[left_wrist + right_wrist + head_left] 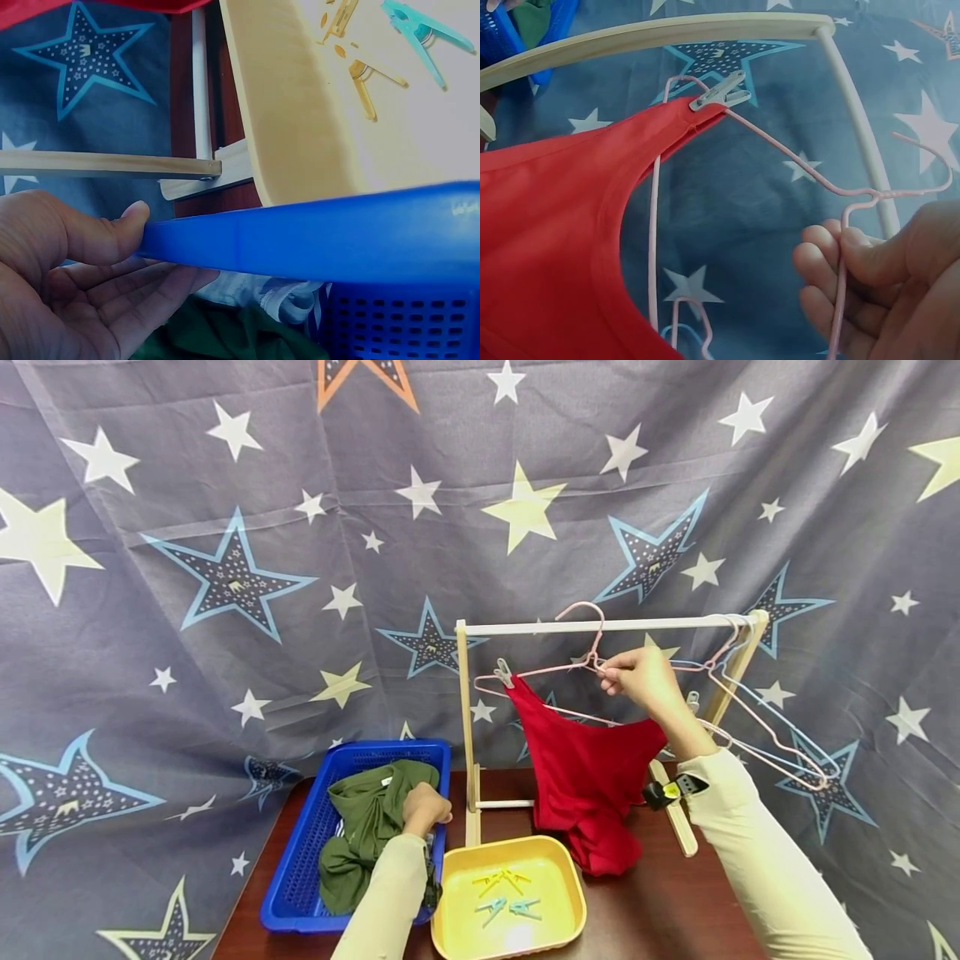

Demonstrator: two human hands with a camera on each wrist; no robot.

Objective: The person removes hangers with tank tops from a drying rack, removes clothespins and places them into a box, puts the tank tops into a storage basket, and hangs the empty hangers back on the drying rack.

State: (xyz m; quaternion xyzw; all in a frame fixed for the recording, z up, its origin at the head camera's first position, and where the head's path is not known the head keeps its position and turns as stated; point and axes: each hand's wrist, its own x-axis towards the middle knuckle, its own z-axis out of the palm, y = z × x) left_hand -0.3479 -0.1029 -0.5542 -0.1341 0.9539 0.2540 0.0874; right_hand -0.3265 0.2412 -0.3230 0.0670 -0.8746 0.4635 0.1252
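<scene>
My right hand (pixel 641 677) pinches a pink wire hanger (pixel 776 154) between thumb and fingers, just beside the base of its hook. The hook stands above the rack's white rail (pixel 525 628) in the head view. From the hanger hangs a red garment (pixel 581 760), its left strap clipped by a grey clothespin (pixel 504 673); its lower end bunches at the table. My left hand (pixel 427 807) grips the rim of a blue basket (pixel 300 232), thumb above and fingers beneath. Inside the basket lies a dark green garment (pixel 382 814), with some white cloth (pixel 262 292) under it.
A yellow tray (pixel 447 902) next to the basket contains yellow clothespins (pixel 513 882) and blue clothespins (pixel 525 908). At the rack's right end hang a pink hanger (pixel 765 727) and a blue hanger (pixel 802 739). Behind everything is a grey star-patterned curtain (pixel 450 435).
</scene>
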